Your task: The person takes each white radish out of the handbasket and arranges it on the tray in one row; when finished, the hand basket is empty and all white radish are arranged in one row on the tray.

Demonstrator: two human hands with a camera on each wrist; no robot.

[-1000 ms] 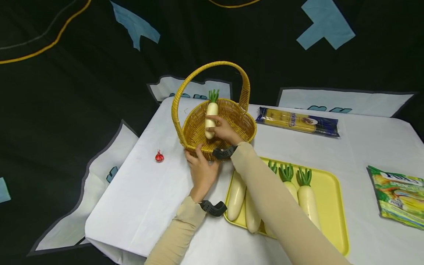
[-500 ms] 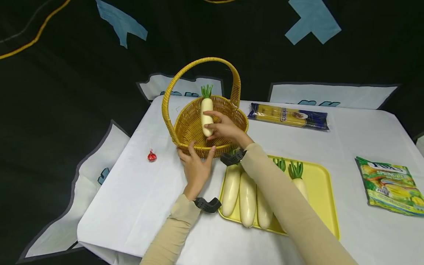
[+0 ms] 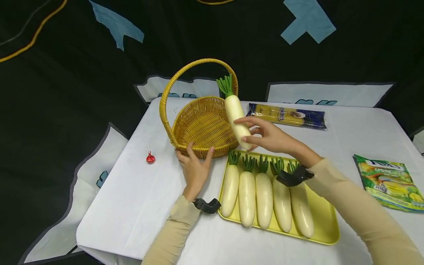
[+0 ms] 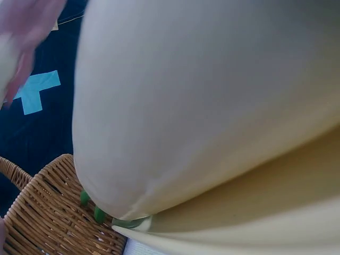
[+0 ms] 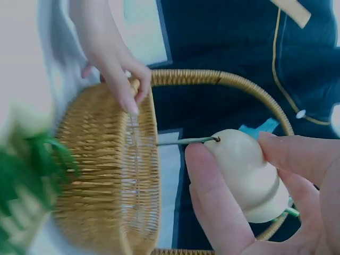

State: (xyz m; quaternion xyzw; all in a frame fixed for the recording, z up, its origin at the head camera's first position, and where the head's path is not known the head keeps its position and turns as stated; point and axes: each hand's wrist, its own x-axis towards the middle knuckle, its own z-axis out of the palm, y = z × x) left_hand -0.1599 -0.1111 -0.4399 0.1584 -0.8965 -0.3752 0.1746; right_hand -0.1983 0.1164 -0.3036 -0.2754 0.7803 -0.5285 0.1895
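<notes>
In the head view my right hand (image 3: 268, 136) holds a white radish (image 3: 236, 114) with green leaf stubs near its lower end, its leaves pointing up and slightly left. It hangs over the right side of a yellow wicker basket (image 3: 202, 127), which has a tall arched handle. The radish's root tip (image 5: 234, 154) faces the right wrist camera, between thumb and fingers. My left hand (image 3: 195, 167) grips the basket's front rim, its fingers (image 5: 125, 87) hooked over the edge. Just below the basket, several more white radishes (image 3: 246, 198) lie side by side on a yellow tray (image 3: 322, 221).
A pack of spaghetti (image 3: 286, 116) lies behind the tray. At the right is a green packet (image 3: 391, 182), and a small red-wrapped candy-like item (image 3: 150, 158) sits left of the basket. A white cloth covers the table (image 3: 139, 209); dark fabric hangs behind it.
My right hand has carried the radish out from inside the basket to the right, tilting it. The right forearm has swung off the tray, uncovering the radishes. The left hand stays on the rim.
</notes>
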